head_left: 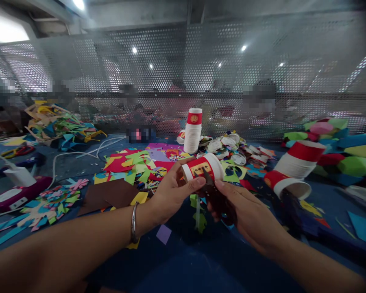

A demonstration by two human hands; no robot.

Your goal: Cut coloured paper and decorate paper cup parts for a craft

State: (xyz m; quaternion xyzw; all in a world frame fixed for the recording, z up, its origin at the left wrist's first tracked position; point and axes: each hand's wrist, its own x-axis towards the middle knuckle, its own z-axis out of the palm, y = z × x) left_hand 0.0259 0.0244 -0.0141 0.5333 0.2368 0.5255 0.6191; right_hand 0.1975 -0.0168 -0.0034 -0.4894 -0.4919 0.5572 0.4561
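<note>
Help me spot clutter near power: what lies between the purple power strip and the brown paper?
The head view shows a pile of coloured paper pieces between the power strip and brown paper.

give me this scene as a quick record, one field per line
left hand: hand holds a red and white paper cup, tilted
right hand: hand holds dark scissors, blades at the cup's red band
back: upright cup stack
right side: leaning cup stack, a lying cup by its lower end
left side: purple power strip, yellow-and-red-handled scissors
paper: loose coloured pieces, including a brown sheet
surface: blue table
</note>
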